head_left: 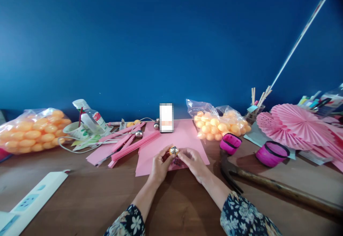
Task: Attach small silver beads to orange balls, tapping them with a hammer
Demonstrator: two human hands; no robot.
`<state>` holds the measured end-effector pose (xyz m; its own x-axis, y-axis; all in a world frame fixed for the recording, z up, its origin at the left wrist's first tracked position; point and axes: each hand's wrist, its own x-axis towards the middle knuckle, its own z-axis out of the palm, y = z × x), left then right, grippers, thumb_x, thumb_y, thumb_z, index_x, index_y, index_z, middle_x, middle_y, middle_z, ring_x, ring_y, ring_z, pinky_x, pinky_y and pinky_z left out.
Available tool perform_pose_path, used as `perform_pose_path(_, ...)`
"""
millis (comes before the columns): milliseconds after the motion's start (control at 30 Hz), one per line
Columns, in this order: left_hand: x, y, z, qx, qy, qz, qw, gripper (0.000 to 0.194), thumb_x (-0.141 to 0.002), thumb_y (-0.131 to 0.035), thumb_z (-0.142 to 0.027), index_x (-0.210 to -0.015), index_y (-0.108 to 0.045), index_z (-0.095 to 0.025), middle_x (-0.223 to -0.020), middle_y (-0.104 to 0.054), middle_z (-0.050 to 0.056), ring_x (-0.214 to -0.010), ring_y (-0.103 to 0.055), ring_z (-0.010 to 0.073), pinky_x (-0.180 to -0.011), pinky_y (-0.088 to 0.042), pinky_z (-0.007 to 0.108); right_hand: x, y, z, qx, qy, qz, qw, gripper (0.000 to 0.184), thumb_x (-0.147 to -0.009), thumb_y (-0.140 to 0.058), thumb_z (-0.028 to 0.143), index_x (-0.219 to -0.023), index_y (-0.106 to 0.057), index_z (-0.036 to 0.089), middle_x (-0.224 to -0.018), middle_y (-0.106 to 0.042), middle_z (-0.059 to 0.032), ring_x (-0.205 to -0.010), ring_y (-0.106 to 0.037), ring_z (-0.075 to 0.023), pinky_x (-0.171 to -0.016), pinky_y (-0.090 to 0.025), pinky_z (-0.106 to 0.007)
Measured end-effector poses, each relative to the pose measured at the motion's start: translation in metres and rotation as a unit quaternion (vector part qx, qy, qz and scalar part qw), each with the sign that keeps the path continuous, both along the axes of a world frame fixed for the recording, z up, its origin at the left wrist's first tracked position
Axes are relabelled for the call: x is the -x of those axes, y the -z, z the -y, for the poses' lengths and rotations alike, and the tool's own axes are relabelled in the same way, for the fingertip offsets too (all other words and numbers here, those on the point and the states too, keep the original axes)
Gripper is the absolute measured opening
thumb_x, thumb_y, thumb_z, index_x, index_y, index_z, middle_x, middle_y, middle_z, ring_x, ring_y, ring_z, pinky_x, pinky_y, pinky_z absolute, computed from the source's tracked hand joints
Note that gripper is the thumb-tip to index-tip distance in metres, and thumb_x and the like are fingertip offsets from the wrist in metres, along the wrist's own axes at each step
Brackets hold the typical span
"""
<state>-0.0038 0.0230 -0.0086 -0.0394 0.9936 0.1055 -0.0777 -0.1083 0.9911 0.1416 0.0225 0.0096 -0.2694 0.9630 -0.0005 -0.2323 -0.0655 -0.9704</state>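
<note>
Between the fingertips of my left hand (161, 164) and my right hand (195, 162) is a small shiny ball (174, 151), silvery on top with orange-gold at its edge. Both hands are closed in a pinch on it, one from each side. They are over the near part of some pink paper sheets (174, 136). Some small dark bits (177, 161) show just below the ball, too small to name. Another silver ball (139, 133) lies to the left on the pink strips (135, 146). A phone (166, 118) stands upright behind my hands, its screen blurred.
Bags of orange balls stand at left (34, 130) and right (219, 121). A pickaxe-like tool (268, 180) lies at right, near magenta bands (272, 154) and pink paper fans (297, 127). A power strip (33, 202) is at front left; a cup (77, 130) and bottle (92, 116) are behind.
</note>
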Motion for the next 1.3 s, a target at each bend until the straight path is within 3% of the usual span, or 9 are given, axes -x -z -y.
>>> perform_pose_path(400,0.0,-0.001,0.001,-0.002,0.007,-0.005,1.0,0.047,-0.065,-0.067,-0.031,-0.108,-0.058,-0.013,-0.099,-0.066,0.009,-0.093,-0.06,0.024,-0.082,-0.048,0.037,0.0,0.001,0.0,-0.011,0.006,-0.003,1.0,0.026,-0.072,-0.062,0.039,-0.078,-0.057,0.013,-0.075,-0.062,-0.004,-0.067,-0.058,-0.0142,-0.063,-0.047,-0.027)
perform_pose_path(633,0.001,0.0,0.0,-0.004,0.019,-0.006,1.0,0.047,-0.067,-0.065,-0.033,-0.109,-0.057,-0.013,-0.102,-0.064,0.01,-0.096,-0.058,0.0247,-0.084,-0.047,0.038,0.005,0.003,-0.001,-0.018,0.062,0.009,0.998,0.031,-0.067,-0.066,0.041,-0.081,-0.05,0.018,-0.079,-0.06,-0.0016,-0.069,-0.058,-0.0142,-0.062,-0.049,-0.027)
perform_pose_path(867,0.0,-0.009,0.004,-0.011,0.038,-0.028,0.999,0.051,-0.072,-0.059,-0.036,-0.117,-0.051,-0.014,-0.106,-0.062,0.01,-0.099,-0.057,0.0248,-0.085,-0.047,0.038,0.002,-0.002,0.001,-0.002,0.003,-0.02,1.0,0.034,-0.072,-0.061,0.043,-0.093,-0.051,0.019,-0.091,-0.06,-0.0049,-0.079,-0.06,-0.0188,-0.067,-0.052,-0.033)
perform_pose_path(1100,0.0,-0.014,0.007,-0.022,0.04,-0.037,0.998,0.047,-0.072,-0.059,-0.038,-0.111,-0.055,-0.013,-0.106,-0.063,0.011,-0.098,-0.057,0.0247,-0.084,-0.047,0.037,0.003,0.004,-0.001,-0.041,0.022,0.002,0.999,0.034,-0.072,-0.061,0.041,-0.096,-0.053,0.018,-0.088,-0.061,-0.0035,-0.076,-0.059,-0.0162,-0.067,-0.051,-0.029)
perform_pose_path(1300,-0.001,-0.013,0.005,-0.028,0.024,-0.061,0.997,0.045,-0.071,-0.059,-0.038,-0.109,-0.057,-0.013,-0.097,-0.066,0.009,-0.084,-0.062,0.0218,-0.077,-0.05,0.034,0.004,0.004,0.0,-0.072,0.015,0.023,0.997,0.032,-0.074,-0.06,0.039,-0.097,-0.056,0.019,-0.085,-0.062,-0.0034,-0.073,-0.059,-0.0159,-0.066,-0.05,-0.029)
